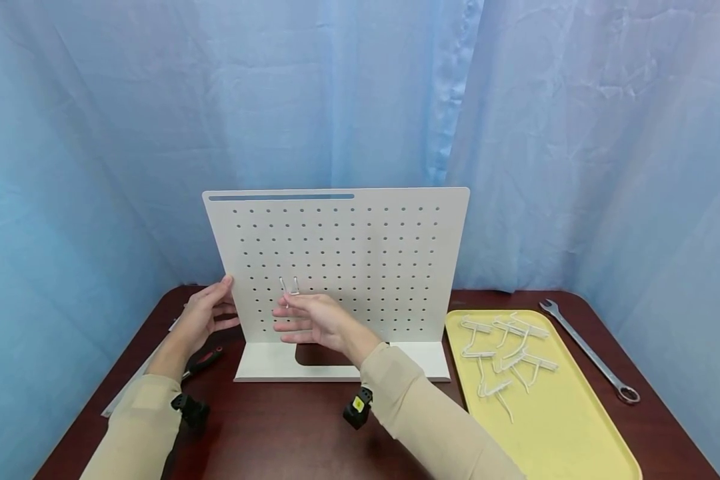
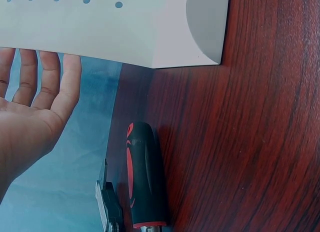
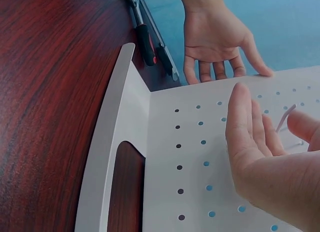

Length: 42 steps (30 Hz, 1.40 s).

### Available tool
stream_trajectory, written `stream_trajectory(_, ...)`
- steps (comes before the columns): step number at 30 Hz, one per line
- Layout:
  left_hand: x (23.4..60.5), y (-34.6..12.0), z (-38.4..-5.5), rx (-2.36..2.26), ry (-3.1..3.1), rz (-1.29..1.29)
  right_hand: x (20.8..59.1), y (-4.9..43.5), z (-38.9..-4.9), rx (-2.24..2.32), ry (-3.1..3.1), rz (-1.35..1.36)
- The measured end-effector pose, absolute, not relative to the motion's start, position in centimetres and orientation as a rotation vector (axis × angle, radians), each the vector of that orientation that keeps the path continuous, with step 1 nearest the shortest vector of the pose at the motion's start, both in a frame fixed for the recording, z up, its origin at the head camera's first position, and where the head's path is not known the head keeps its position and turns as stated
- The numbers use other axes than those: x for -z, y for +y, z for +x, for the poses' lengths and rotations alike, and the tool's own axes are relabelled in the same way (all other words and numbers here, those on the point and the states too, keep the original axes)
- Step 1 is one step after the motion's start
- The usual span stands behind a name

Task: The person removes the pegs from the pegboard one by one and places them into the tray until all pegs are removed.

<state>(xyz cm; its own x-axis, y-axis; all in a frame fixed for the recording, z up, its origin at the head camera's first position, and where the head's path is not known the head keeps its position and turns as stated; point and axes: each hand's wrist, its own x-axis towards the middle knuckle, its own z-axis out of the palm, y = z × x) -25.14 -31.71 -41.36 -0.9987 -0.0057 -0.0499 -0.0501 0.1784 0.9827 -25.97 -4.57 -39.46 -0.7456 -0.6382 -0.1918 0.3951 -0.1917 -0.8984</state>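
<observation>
A white pegboard [image 1: 336, 240] stands upright on its flat foot. At its left edge is my left hand [image 1: 207, 310]: the thumb lies at the front and the fingers reach behind the edge. A white double-pronged hook [image 1: 296, 283] is at the board's face, left of the middle. My right hand [image 1: 318, 323] pinches the hook between thumb and fingers, the other fingers stretched out. In the right wrist view the hook's bent rod [image 3: 287, 115] shows beside the thumb. Whether the hook sits in the holes is hidden.
On the right, a yellow tray [image 1: 552, 433] bears several white hooks [image 1: 504, 353]. Beyond it lies a combination wrench [image 1: 591, 352]. A black and red tool handle [image 2: 145, 177] and a long thin light-coloured tool [image 1: 135, 377] lie on the dark wooden table at the left. Blue curtains surround it.
</observation>
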Motion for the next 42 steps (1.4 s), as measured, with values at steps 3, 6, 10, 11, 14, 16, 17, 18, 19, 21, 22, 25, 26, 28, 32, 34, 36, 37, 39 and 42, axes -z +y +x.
stream_trajectory(3,41.32,-31.69,-25.16,-1.989,2.385,-0.051,39.41,-4.58,-25.89,1.986,1.415,-0.302)
stream_trajectory(6,41.34,-31.7,-25.19,-1.989,2.385,-0.05,39.35,-4.62,-25.84,1.983,1.426,-0.303)
stream_trajectory(10,41.43,-31.71,-25.23,-2.0,2.382,-0.048,39.22,-4.63,-25.72,1.983,1.43,-0.303)
stream_trajectory(11,41.44,-31.71,-25.23,-2.002,2.382,-0.047,39.19,-4.63,-25.7,1.982,1.43,-0.302)
stream_trajectory(14,41.48,-31.72,-25.25,-2.009,2.381,-0.047,39.1,-4.66,-25.64,1.983,1.432,-0.3)
stream_trajectory(16,41.48,-31.72,-25.25,-2.011,2.381,-0.046,39.03,-4.69,-25.64,1.982,1.433,-0.293)
stream_trajectory(17,41.47,-31.73,-25.23,-2.01,2.383,-0.044,39.0,-4.7,-25.63,1.981,1.436,-0.29)
stream_trajectory(18,41.47,-31.73,-25.22,-2.01,2.383,-0.045,38.97,-4.71,-25.62,1.978,1.437,-0.29)
stream_trajectory(19,41.46,-31.72,-25.21,-2.009,2.384,-0.047,38.94,-4.72,-25.6,1.979,1.441,-0.29)
stream_trajectory(21,41.44,-31.71,-25.17,-2.006,2.387,-0.051,38.92,-4.72,-25.58,1.976,1.441,-0.287)
stream_trajectory(22,41.44,-31.7,-25.16,-2.006,2.388,-0.055,38.91,-4.72,-25.57,1.974,1.441,-0.288)
stream_trajectory(25,41.43,-31.67,-25.16,-2.006,2.39,-0.067,38.98,-4.76,-25.6,1.972,1.446,-0.292)
stream_trajectory(26,41.42,-31.66,-25.14,-2.006,2.391,-0.069,39.0,-4.78,-25.6,1.97,1.445,-0.29)
stream_trajectory(28,41.42,-31.64,-25.12,-2.002,2.394,-0.075,39.02,-4.85,-25.59,1.97,1.447,-0.288)
stream_trajectory(32,41.4,-31.66,-25.01,-1.99,2.404,-0.083,39.02,-5.09,-25.45,1.978,1.446,-0.294)
stream_trajectory(34,41.39,-31.67,-24.98,-1.983,2.409,-0.088,39.01,-5.18,-25.38,1.98,1.446,-0.301)
stream_trajectory(36,41.4,-31.69,-24.96,-1.98,2.408,-0.092,38.98,-5.2,-25.33,1.981,1.445,-0.301)
stream_trajectory(37,41.4,-31.69,-24.95,-1.981,2.406,-0.094,38.97,-5.19,-25.33,1.98,1.443,-0.299)
stream_trajectory(39,41.41,-31.68,-24.97,-1.982,2.4,-0.092,38.98,-5.17,-25.34,1.978,1.447,-0.298)
stream_trajectory(42,41.41,-31.68,-25.01,-1.985,2.393,-0.087,38.95,-5.16,-25.37,1.973,1.453,-0.297)
